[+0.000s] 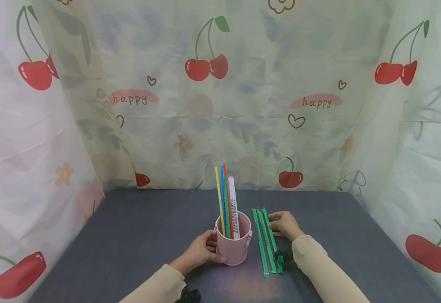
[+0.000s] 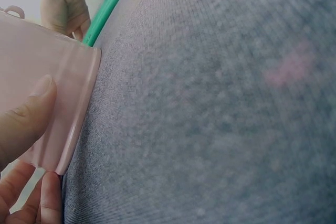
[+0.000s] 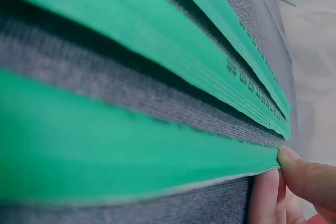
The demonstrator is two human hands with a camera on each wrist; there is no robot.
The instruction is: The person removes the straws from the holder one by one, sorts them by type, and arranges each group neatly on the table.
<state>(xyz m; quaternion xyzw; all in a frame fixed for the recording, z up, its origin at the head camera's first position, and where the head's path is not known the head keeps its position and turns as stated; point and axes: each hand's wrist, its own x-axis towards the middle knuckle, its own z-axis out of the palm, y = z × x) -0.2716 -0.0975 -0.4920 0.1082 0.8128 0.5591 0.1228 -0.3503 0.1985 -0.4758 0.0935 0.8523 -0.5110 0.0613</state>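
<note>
My left hand [image 1: 200, 251] grips the side of a small pink bucket [image 1: 232, 251], its thumb on the front wall and fingers around the left. Inside the bucket stand yellow, blue, green and red sticks [image 1: 224, 202] and a white wrapped straw [image 1: 235, 210] with dark print. To its right, 3 flat green straws in printed wrappers [image 1: 261, 242] lie side by side. At the far end of the rightmost green straw [image 3: 157, 156], my right hand [image 1: 285, 225] pinches the tip between thumb and fingers.
A dark grey cloth [image 1: 148, 235] covers the table. Pale curtains printed with cherries [image 1: 243, 105] hang behind and at both sides. Black wrist cameras [image 1: 284, 256] sit under the sleeves, the right one over the near ends of the green straws.
</note>
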